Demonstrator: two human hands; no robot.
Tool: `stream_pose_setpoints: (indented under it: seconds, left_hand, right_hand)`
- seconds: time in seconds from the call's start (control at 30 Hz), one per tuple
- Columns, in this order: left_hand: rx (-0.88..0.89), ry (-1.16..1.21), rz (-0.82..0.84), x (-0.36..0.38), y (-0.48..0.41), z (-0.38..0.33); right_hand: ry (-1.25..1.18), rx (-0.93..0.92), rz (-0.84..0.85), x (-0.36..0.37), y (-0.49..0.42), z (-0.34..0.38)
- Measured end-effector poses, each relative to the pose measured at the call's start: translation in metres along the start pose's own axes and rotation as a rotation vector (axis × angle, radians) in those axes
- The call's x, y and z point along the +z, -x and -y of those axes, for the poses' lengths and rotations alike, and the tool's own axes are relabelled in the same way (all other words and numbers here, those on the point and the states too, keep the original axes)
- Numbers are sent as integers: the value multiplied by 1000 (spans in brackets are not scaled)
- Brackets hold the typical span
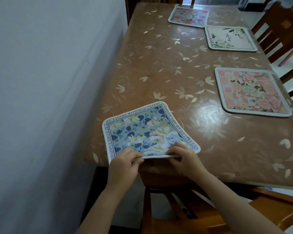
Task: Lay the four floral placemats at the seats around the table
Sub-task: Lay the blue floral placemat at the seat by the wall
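A blue floral placemat (142, 127) with a lettered border lies at the near left corner of the brown table (159, 65). My left hand (125, 162) and my right hand (183, 157) both pinch its near edge, which is lifted slightly over the table's edge. A pink floral placemat (250, 92) lies flat at the right side. Further back on the right is a cream placemat with green leaves (229, 38). Another pink floral placemat (189, 16) lies at the far end.
A pale wall (49, 98) runs along the table's left side. Wooden chairs stand at the right (281, 29), at the far end (172, 0) and below my arms at the near side (176, 200). The table has a leaf-patterned glossy cover.
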State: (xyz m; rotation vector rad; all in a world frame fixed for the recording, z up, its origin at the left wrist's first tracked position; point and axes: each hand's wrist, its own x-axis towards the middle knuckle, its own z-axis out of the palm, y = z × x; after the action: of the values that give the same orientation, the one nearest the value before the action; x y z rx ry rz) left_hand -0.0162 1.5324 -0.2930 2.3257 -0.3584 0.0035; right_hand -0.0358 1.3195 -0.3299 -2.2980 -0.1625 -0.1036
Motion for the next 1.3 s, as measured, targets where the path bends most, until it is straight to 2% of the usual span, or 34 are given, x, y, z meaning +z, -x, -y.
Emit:
stream_pose_setpoints:
  seconds: [0.23,0.5,0.6,0.73,0.87,1.0,1.3]
  left_hand:
    - [65,57,-67,-6,-23,-19]
    - [246,152,-43,-11,-69,-87]
    - [378,152,-53,-26,-81,-116]
    - [449,132,-102,-37,-102,-139]
    - [446,127,-184,-26,-125,-145]
    - [427,151,-280,-16,-151,-148]
    - [621,101,-513,8,-199,-161]
  right_hand:
    - [0,85,-237,-42,3,-3]
    - [193,52,-477,-121,14,22]
    - [246,-30,-526,-153,14,42]
    - [323,-58,-535,-183,9,59]
    - [296,8,-536,-197,-13,55]
    - [295,-12,-572,-209,-50,47]
    - [286,-212,-858,-224,-113,7]
